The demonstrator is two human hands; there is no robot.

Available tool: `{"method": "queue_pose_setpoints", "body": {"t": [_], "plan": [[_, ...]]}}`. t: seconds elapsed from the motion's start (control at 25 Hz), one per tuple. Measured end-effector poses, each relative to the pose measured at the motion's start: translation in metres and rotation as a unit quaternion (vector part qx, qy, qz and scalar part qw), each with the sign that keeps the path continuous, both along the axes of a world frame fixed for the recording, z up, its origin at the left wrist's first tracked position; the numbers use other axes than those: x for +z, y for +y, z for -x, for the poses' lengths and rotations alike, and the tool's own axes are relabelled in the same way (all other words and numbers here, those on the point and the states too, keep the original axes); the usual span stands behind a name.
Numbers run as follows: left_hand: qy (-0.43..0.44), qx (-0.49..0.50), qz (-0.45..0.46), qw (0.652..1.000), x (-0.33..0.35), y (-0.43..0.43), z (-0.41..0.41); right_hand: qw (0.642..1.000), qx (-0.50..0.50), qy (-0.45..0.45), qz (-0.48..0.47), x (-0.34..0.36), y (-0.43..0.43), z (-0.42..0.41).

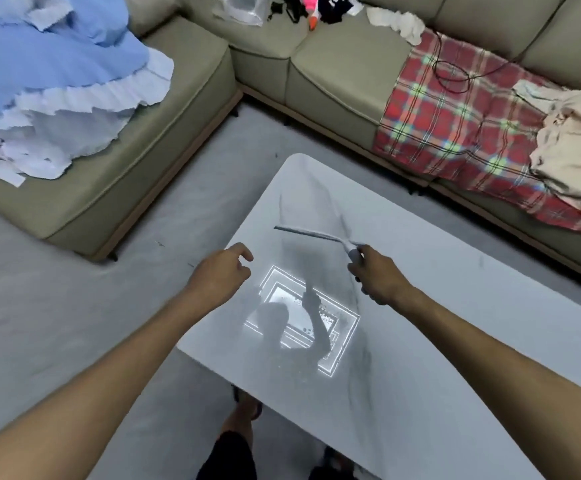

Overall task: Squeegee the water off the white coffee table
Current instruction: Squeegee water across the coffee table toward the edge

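From the head camera we look down on the white coffee table [438,323], its glossy, grey-veined top running from the far left corner toward the near right. The squeegee [317,235] is over the far half of the top. Its blade's long axis lies crosswise, left to right, with the left end slightly farther from us. The short handle angles back from the blade's right end toward the person. The tool looks pale grey-white with a thin dark blade edge. It is blurred, so we cannot tell whether the edge meets the surface.

The right hand [377,275] is wrapped around the handle, fingers curled under it. The left hand [221,275] hangs above the table's left edge with loosely curled fingers, holding nothing.

Between the forearms a bright rectangular light reflection [337,341] shows on the top, and small water droplets [311,322] are speckled across it.

A beige sofa [334,81] wraps around the far side, carrying a red plaid blanket [455,126] and a blue ruffled cloth [57,64].
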State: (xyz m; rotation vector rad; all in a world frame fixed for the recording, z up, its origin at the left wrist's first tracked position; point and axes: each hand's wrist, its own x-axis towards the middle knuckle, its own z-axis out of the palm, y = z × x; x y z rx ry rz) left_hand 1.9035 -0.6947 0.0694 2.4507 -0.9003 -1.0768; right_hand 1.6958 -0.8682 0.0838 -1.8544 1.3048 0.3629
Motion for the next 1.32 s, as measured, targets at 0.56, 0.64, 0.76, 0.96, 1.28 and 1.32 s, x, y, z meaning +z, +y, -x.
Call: {"method": "queue_pose_setpoints", "body": {"t": [0.56,0.64,0.76,0.96,1.28,1.32], "plan": [[-0.104,-0.095,-0.073,0.987,-0.29,-0.084,-0.075,0.977,0.047,0.051,0.204,-0.207,-0.197,-0.19],[-0.111,-0.105,-0.076,0.985,-0.297,-0.086,-0.073,0.977,0.054,0.061,0.195,-0.219,-0.201,-0.207],[-0.08,-0.095,-0.078,0.989,-0.3,-0.091,-0.074,0.977,0.066,0.079,0.187,-0.228,-0.191,-0.205],[-0.017,-0.089,-0.11,0.99,-0.291,-0.096,-0.08,0.967,0.162,0.111,0.16,-0.214,-0.135,-0.135],[0.007,-0.091,-0.115,0.989,-0.279,-0.102,-0.085,0.978,0.139,0.12,0.096,-0.163,-0.102,-0.074],[0.004,-0.093,-0.115,0.989,-0.28,-0.101,-0.086,0.984,0.107,0.094,0.11,-0.164,-0.115,-0.083]]}}
